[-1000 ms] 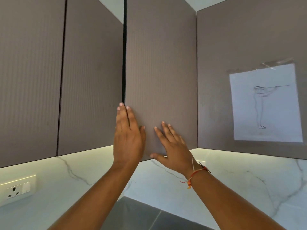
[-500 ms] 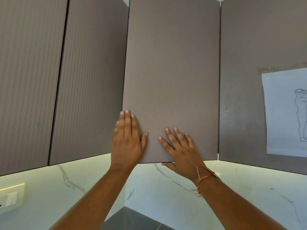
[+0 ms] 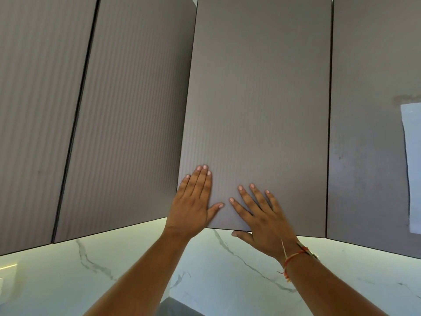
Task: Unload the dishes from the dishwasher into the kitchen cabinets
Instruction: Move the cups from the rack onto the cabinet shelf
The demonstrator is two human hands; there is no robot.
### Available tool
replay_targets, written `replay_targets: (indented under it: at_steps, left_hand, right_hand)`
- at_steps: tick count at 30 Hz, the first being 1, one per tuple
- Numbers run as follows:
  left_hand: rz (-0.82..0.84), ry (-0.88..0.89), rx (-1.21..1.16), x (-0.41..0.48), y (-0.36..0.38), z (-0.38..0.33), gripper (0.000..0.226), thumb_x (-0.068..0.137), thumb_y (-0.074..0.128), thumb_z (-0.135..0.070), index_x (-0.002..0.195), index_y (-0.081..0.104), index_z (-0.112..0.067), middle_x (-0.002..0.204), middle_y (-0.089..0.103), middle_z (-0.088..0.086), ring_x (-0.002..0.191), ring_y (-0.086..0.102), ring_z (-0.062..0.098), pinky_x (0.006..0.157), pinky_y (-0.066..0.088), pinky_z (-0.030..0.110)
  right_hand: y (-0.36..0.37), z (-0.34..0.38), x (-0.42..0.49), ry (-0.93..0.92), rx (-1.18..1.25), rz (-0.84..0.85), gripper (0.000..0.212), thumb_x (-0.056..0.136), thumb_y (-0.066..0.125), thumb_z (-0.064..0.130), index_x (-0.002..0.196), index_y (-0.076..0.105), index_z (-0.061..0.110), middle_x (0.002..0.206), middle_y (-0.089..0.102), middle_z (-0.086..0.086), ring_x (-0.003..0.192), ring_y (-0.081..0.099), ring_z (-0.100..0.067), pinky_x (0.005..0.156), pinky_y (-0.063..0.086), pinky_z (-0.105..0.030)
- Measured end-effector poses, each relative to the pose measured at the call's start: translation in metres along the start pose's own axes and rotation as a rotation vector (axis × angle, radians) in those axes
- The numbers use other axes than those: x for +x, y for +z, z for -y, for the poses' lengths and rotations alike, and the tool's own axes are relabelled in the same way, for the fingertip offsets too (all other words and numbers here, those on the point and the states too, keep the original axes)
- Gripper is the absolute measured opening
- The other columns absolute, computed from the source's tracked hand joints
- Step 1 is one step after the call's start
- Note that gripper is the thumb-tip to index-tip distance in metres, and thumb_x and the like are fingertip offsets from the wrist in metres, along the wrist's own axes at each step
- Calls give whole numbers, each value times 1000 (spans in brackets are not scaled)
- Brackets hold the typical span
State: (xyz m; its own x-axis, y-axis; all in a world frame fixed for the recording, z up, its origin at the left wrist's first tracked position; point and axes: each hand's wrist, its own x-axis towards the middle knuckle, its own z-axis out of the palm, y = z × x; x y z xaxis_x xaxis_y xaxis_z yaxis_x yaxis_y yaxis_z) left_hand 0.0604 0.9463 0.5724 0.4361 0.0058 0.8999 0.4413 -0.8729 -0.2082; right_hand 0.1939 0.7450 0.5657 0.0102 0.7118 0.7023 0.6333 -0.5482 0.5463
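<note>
Where the wall cabinets turn the corner, the ribbed grey-brown cabinet door [image 3: 257, 110] fills the middle of the view, seen from below, and both hands are on its lower part. Whether it sits fully home in its frame cannot be told from this angle.

The left hand [image 3: 193, 201] lies flat against the door near its lower left corner. Its fingers are straight and close together, pointing up, with the thumb spread to the right on the panel. The right hand [image 3: 262, 215] lies just beside it, also flat, with the fingers straight and fanned apart. Its thumb [image 3: 241, 234] reaches under the door's bottom edge. Neither hand curls round anything. An orange and white thread [image 3: 293, 258] is tied round the right wrist.

Left of the door hang two more doors of the same finish, a near one [image 3: 127, 110] and one further left [image 3: 34, 99], with a dark gap between them. Right of it, across a thin seam, is another grey door [image 3: 364, 156] with a pale sheet of paper [image 3: 413, 167] on it, cut off by the right edge of the view.

Below the cabinets a white marble wall [image 3: 227, 281] with grey veins runs along both sides of the corner, lit along its top by a bright strip.
</note>
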Motion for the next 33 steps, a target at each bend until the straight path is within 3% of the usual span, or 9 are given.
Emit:
replay_targets:
  at_steps: [16, 21, 26, 33]
  left_hand:
    - [-3, -7, -174, 24, 85, 4, 87, 96, 21, -69, 157, 2, -9, 166, 0, 8, 153, 1, 25, 123, 13, 47]
    - [9, -37, -194, 28, 110, 5, 89, 95, 21, -70, 157, 2, -9, 166, -3, 5, 153, -4, 21, 124, 6, 42]
    - [29, -46, -246, 30, 132, 2, 89, 96, 12, -71, 157, 8, -7, 166, 2, 7, 153, 0, 22, 123, 11, 44]
    - [76, -42, -308, 34, 164, -18, 87, 96, 18, -69, 157, -2, -10, 166, -4, 5, 152, -5, 21, 122, 10, 42]
  right_hand:
    - [39, -18, 19, 122, -31, 6, 76, 96, 26, 70, 157, 19, 25, 165, 7, -3, 152, 3, -26, 119, 16, -53]
    - [54, -28, 16, 141, -70, 35, 74, 97, 25, 69, 157, 20, 26, 165, 8, -2, 152, 3, -27, 119, 16, -53]
    - [70, -35, 11, 160, -110, 61, 72, 98, 25, 67, 157, 20, 26, 165, 9, -2, 152, 3, -28, 119, 16, -54]
    - [79, -35, 14, 168, -161, 2, 65, 100, 29, 58, 156, 25, 24, 164, 14, -4, 152, 7, -30, 119, 13, -55]
